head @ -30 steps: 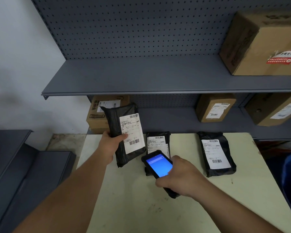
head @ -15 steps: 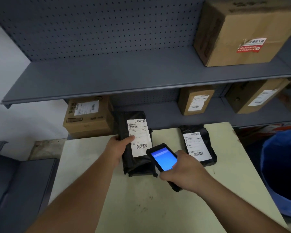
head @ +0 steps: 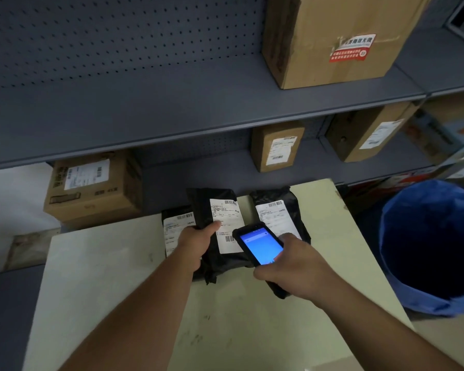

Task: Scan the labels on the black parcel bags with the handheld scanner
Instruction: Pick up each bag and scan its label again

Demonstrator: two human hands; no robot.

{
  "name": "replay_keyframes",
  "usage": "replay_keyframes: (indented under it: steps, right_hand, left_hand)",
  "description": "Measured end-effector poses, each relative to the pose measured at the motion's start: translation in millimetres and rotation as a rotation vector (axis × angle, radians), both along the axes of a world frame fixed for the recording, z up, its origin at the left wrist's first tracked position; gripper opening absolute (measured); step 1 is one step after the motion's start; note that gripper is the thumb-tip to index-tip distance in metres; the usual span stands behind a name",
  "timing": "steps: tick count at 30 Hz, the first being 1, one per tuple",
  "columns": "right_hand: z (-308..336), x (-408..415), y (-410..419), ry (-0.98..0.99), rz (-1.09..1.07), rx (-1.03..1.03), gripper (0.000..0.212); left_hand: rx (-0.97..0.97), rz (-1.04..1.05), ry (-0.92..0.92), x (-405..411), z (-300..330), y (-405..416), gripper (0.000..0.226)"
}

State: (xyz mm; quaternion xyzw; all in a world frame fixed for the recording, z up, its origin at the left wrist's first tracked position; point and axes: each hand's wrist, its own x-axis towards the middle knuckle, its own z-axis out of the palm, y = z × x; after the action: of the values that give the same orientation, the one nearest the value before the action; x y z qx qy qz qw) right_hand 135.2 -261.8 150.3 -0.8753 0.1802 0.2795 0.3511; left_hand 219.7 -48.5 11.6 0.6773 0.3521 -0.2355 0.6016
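Both grips are occupied. Clenched around the lower body of the black handheld scanner with its lit blue screen (head: 260, 247), the right hand (head: 292, 266) holds the device tilted over the bags, its head pointing toward the label on the middle one. Opposite it, the left hand (head: 196, 245) grasps the middle black plastic parcel bag (head: 217, 231) by its left edge, the thumb lying on the white shipping label (head: 225, 223), and props the bag up with its label facing the camera.

Two more bags lie flat on the pale cream counter (head: 105, 263). One black parcel bag to the left (head: 176, 223) sits partly behind the left wrist, its label showing. Another black parcel bag to the right (head: 279, 210) rests just beyond the scanner, which hides its lower part.

Judging from this layout, the scan of the middle bag looks to be the step in hand: barcode and scanner are close together and roughly lined up. Whether it has registered cannot be told, as the screen shows only a blue field with nothing legible. Nothing marks either flat bag as scanned or unscanned, so how many remain is unclear. At most three bags are in play here, with a blue bin (head: 434, 250) standing beside the counter on the right.
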Motion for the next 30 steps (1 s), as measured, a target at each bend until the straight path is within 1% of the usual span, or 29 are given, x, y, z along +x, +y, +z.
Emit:
replay_keyframes:
  steps: [3, 7, 11, 12, 15, 16, 18, 21, 25, 30]
  right_hand:
    - [-4, 3, -13, -0.004, -0.003, 0.001, 0.047]
    - [-10, 8, -28, -0.003, -0.019, -0.004, 0.048]
    - [-15, 12, -41, 0.006, -0.04, 0.013, 0.048]
    - [-17, 13, -44, 0.008, -0.042, 0.016, 0.048]
    - [-21, 15, -52, 0.013, -0.051, 0.017, 0.048]
    - [-23, 15, -54, 0.015, -0.055, 0.018, 0.048]
    - [-26, 16, -58, 0.017, -0.058, 0.016, 0.048]
    - [-30, 16, -64, 0.019, -0.068, 0.011, 0.047]
    - [-36, 16, -71, 0.027, -0.074, 0.014, 0.05]
    - [-39, 16, -74, 0.033, -0.077, 0.007, 0.049]
  left_hand:
    - [0.018, -0.008, 0.037, 2, -10, -16, 0.039]
    - [0.044, -0.013, 0.049, 7, -31, -33, 0.072]
    - [0.087, -0.018, 0.076, 11, -42, -49, 0.069]
    - [0.088, -0.018, 0.083, 13, -47, -53, 0.074]
    - [0.12, -0.01, 0.095, 19, -77, -57, 0.104]
    - [0.123, -0.008, 0.104, 21, -89, -56, 0.107]
    - [0.14, -0.007, 0.112, 22, -92, -60, 0.105]
    - [0.151, 0.011, 0.088, 22, -76, -71, 0.086]
    - [0.174, 0.027, 0.068, 23, -63, -82, 0.067]
    - [0.143, 0.008, 0.072, 22, -64, -85, 0.052]
